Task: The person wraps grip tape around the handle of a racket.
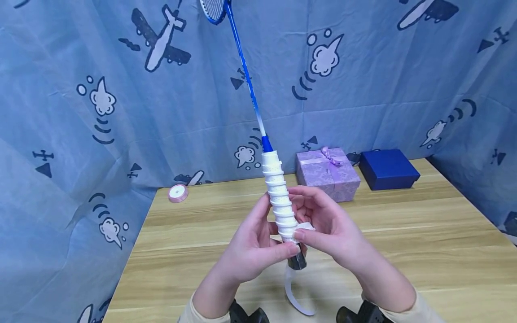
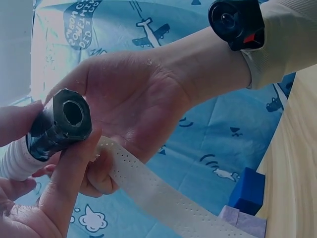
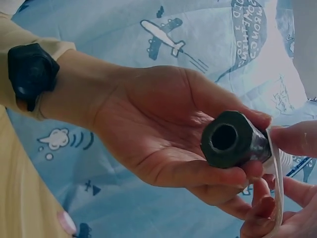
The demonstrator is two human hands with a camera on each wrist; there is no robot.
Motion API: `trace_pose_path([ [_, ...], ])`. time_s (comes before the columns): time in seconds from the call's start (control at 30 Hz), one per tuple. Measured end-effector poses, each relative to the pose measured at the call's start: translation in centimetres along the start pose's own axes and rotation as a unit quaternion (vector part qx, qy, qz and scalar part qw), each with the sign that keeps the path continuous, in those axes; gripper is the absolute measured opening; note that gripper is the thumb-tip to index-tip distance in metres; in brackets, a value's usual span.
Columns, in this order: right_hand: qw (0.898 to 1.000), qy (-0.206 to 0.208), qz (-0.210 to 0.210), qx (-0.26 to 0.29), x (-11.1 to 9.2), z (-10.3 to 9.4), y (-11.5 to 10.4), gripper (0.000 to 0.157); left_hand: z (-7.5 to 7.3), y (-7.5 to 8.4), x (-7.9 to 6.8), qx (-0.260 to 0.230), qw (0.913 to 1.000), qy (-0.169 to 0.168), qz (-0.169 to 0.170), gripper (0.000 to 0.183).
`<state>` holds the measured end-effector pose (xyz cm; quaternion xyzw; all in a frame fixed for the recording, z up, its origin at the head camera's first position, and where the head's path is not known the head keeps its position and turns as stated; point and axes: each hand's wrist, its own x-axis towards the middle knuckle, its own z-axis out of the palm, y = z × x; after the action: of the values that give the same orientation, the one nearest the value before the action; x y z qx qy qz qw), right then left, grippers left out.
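Note:
A blue and white badminton racket (image 1: pixel 246 67) stands tilted, its handle toward me and its head cut off by the top edge. White perforated grip tape (image 1: pixel 278 193) spirals around the handle in overlapping turns, leaving the dark butt end (image 1: pixel 297 261) bare. My left hand (image 1: pixel 250 251) grips the lower handle, thumb in front near the last turn. On the other side, my right hand (image 1: pixel 331 224) pinches the tape at the handle, fingers bent behind it. The loose tape (image 2: pixel 148 196) runs from the right fingers in the left wrist view. The hollow butt (image 3: pixel 225 139) faces the right wrist camera.
On the wooden table (image 1: pixel 194 251), a pink ribbon spool (image 1: pixel 178 193) lies at the back left. A purple gift box (image 1: pixel 329 175) with a bow and a dark blue box (image 1: pixel 388 169) stand at the back right. A patterned blue curtain (image 1: pixel 121 112) hangs behind.

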<state>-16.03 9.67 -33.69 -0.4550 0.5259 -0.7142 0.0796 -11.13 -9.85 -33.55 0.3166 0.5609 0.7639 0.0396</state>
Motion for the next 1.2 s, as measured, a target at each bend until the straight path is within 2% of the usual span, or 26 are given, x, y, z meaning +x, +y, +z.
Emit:
trace_pose_path([
  [0.1, 1.000, -0.017, 0.002, 0.021, 0.1, -0.1, -0.2, 0.065, 0.0, -0.2, 0.1, -0.019, 0.9996, -0.019, 0.010, 0.084],
  [0.27, 0.994, -0.062, 0.010, 0.092, 0.2, -0.1, -0.1, 0.068, 0.0, -0.2, 0.1, -0.031, 0.9987, -0.037, 0.015, 0.081],
  [0.37, 0.996, -0.051, 0.003, 0.071, 0.2, 0.1, -0.1, 0.069, 0.1, 0.1, -0.1, -0.003, 0.9999, -0.017, 0.001, 0.081],
  [0.47, 1.000, -0.018, 0.002, 0.019, 0.2, 0.3, 0.1, 0.071, 0.5, 0.5, -0.3, 0.064, 0.9973, 0.024, -0.026, 0.082],
  [0.53, 1.000, 0.004, 0.007, -0.008, 0.1, 0.6, 0.2, 0.073, 1.0, 0.7, -0.4, 0.135, 0.9884, 0.057, -0.040, 0.084],
  [0.63, 0.999, 0.029, 0.013, -0.032, 0.1, 0.9, 0.4, 0.075, 1.6, 0.8, -0.4, 0.233, 0.9657, 0.101, -0.056, 0.085],
  [0.7, 0.998, 0.039, 0.015, -0.047, 0.2, 1.1, 0.5, 0.075, 1.9, 0.8, -0.4, 0.269, 0.9538, 0.119, -0.059, 0.086],
  [0.73, 0.997, 0.044, 0.018, -0.053, 0.2, 1.1, 0.5, 0.076, 2.0, 0.8, -0.4, 0.276, 0.9511, 0.124, -0.062, 0.086],
  [0.87, 0.996, 0.045, 0.015, -0.075, 0.2, 1.1, 0.5, 0.075, 1.9, 0.8, -0.3, 0.259, 0.9570, 0.111, -0.067, 0.084],
  [1.0, 0.997, 0.025, 0.007, -0.076, 0.2, 0.8, 0.4, 0.074, 1.3, 0.8, -0.3, 0.216, 0.9708, 0.081, -0.067, 0.082],
  [1.13, 0.999, -0.003, 0.008, -0.043, 0.2, 0.3, 0.3, 0.073, 0.5, 0.5, -0.1, 0.142, 0.9882, 0.036, -0.043, 0.083],
  [1.2, 1.000, -0.015, 0.018, -0.017, 0.2, 0.0, 0.2, 0.073, 0.2, 0.4, 0.0, 0.106, 0.9939, 0.009, -0.029, 0.083],
])
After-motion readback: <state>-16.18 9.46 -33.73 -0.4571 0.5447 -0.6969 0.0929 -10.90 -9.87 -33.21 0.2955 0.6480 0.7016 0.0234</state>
